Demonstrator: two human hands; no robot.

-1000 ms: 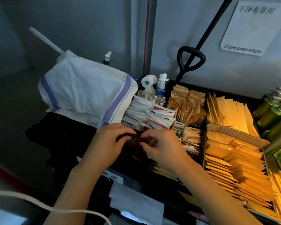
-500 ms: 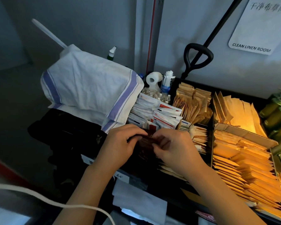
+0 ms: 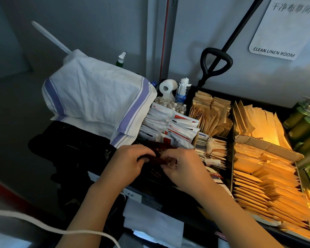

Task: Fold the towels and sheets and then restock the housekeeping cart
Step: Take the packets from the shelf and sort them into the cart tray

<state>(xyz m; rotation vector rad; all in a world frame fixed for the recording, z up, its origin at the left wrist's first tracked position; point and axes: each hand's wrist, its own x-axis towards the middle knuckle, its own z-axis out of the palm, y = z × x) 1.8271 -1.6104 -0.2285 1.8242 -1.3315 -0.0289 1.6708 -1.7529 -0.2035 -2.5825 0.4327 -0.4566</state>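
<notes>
The black housekeeping cart tray is divided into compartments full of packets. My left hand and my right hand meet over the near-left compartment, both pinching a bunch of dark red sachets. A white cloth with purple stripes lies bunched over the cart's left end, just beyond my hands. White and red packets stand directly behind the sachets.
Brown paper packets and tan envelopes fill the middle and right compartments. Green bottles stand at the far right. A paper roll, a small bottle and a black handle sit behind. A white cord crosses the bottom left.
The view has shifted slightly, so the cart sits lower and to the right in frame. Both hands stay together on the dark red sachets, fingers working them.
</notes>
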